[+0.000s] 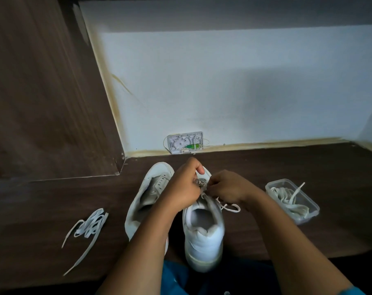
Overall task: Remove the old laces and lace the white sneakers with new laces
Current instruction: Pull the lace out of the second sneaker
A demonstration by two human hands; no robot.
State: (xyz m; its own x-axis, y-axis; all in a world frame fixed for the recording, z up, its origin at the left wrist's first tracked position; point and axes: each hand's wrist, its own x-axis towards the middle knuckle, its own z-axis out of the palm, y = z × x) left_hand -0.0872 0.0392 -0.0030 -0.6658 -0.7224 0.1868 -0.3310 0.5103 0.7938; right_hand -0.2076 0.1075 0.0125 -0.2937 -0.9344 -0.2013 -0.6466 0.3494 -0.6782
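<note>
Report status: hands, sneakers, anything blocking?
Busy: left hand and right hand pinching the lace on one sneaker. Beside it, other sneaker unlaced. Nothing blocking.

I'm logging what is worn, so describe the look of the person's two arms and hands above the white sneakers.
The left forearm and right forearm are bare, with no sleeves over them. The left hand and right hand wear no gloves, and no ring, watch or bracelet shows. A strip of teal-blue fabric, probably a short sleeve, shows at the right arm's upper end.
</note>
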